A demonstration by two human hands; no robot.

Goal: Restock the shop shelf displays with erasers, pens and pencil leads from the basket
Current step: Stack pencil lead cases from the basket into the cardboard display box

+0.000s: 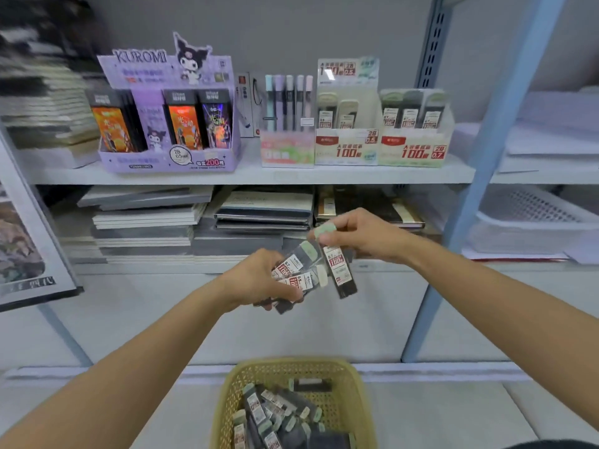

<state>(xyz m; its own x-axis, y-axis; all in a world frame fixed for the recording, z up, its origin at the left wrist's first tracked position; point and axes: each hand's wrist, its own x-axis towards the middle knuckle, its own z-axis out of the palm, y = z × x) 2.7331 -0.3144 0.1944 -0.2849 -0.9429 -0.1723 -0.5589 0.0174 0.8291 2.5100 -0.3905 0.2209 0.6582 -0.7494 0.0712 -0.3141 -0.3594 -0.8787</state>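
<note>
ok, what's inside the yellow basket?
A loose pile of dark pencil lead cases with pale caps lies in the yellow basket. Whatever is underneath the pile is hidden.

Yellow lattice basket point(230, 388); purple display box point(152, 164); dark lead cases point(343, 276), pale, perhaps green, caps, red-and-white labels.

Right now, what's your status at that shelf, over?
Left hand grips bunch of lead cases. Right hand pinches single lead case by its cap. Lead display boxes above, nothing in the way.

basket point(227, 393): woven yellow plastic | lead cases point(298, 273): glossy plastic, paper labels
</note>
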